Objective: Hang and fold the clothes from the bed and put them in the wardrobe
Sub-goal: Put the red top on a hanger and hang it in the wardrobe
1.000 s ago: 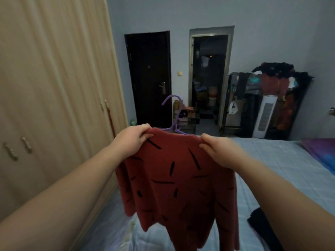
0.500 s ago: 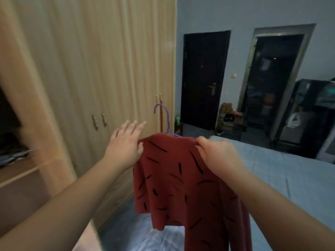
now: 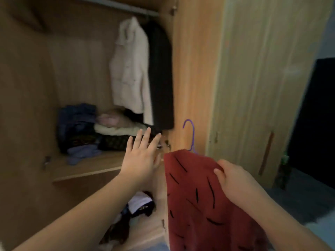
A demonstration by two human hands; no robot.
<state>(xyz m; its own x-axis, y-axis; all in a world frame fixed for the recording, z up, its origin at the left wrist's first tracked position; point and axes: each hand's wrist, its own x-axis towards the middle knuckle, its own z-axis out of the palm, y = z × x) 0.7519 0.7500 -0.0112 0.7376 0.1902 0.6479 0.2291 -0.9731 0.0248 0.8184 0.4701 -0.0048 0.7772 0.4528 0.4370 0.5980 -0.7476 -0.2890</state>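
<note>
1. Since only the right hand grips the red sweater, pinching the cloth at one shoulder, the garment hangs lopsided just right of the spread fingers of the left hand, and its weight could drag it off the hanger.
2. Above the sweater's collar, the purple hanger hook stands free, up and to the left of the right hand; because the hand holds cloth rather than the hanger itself, the hook may swing or twist on the way up.
3. With its fingers straight and holding nothing, the left hand reaches toward the wardrobe opening; I judge it could knock the folded clothes stacked on the shelf just beyond its fingertips.
4. Well above both hands runs the rail, already carrying a white coat and a dark garment; a one-handed lift might miss the rail or snag those.
5. Directly behind the hook stands the wardrobe's upright panel; the hook may catch on it.
</note>
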